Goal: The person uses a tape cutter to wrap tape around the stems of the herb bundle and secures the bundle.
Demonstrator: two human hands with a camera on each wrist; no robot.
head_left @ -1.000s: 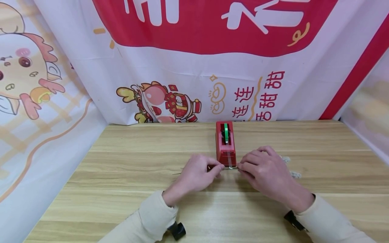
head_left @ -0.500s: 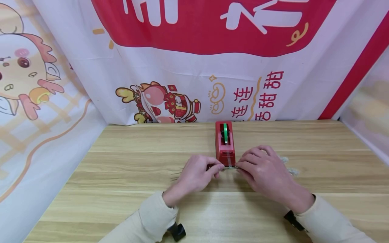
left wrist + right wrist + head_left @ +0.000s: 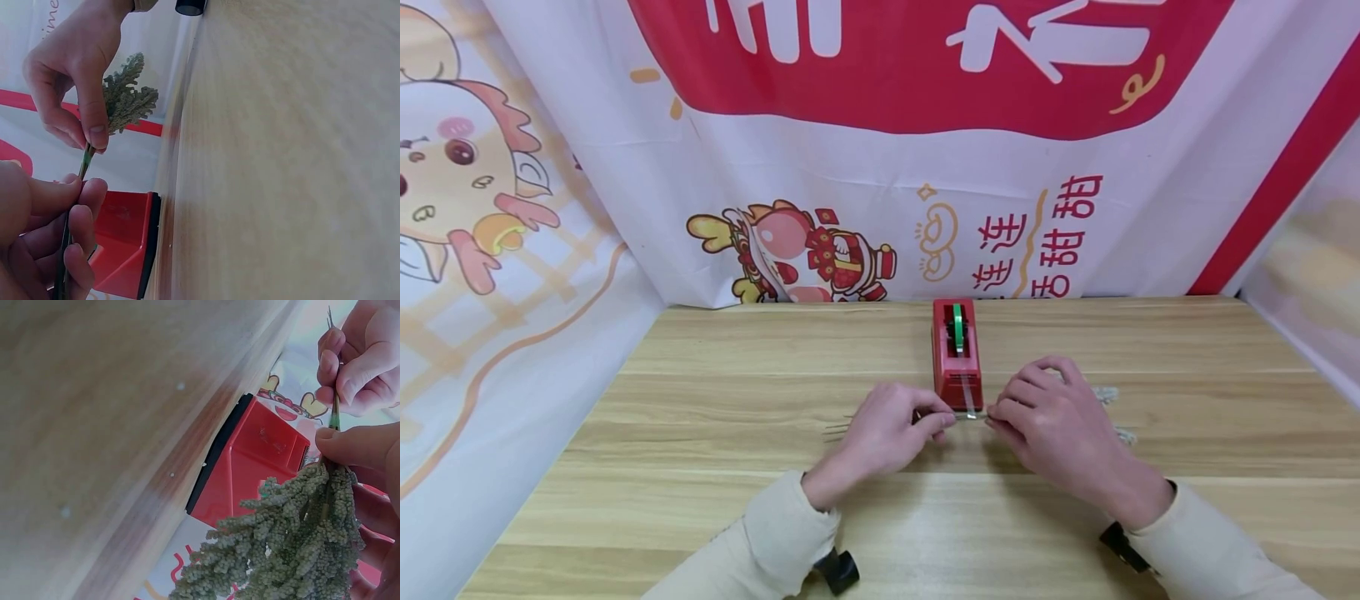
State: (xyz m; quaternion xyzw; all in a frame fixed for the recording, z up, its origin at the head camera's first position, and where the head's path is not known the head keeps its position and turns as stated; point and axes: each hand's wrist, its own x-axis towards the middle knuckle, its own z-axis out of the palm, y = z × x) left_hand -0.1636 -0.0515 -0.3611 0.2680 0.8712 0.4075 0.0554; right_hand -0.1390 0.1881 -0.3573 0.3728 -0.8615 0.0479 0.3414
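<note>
A small bundle of dried-flower-like sprigs is held between both hands, its grainy grey-green heads (image 3: 294, 531) on the right. The left hand (image 3: 887, 429) pinches the thin dark stems (image 3: 65, 244), whose bare ends stick out past it on the left. Just below the heads, the right hand (image 3: 1052, 425) grips the same stems with thumb and fingers. Between the hands, a clear strip of tape (image 3: 967, 392) runs down from the red tape dispenser (image 3: 947, 390) to the stems. A green tape roll (image 3: 958, 325) sits in the dispenser.
The dispenser stands on a wood-grain table (image 3: 737, 375), right in front of the fingertips. Printed cloth (image 3: 850, 158) hangs behind the table and along both sides. Tiny pale specks (image 3: 180, 386) lie on the tabletop.
Both hands stay almost in place on the stems. The sprig heads and the tape at the stems have shifted slightly.
</note>
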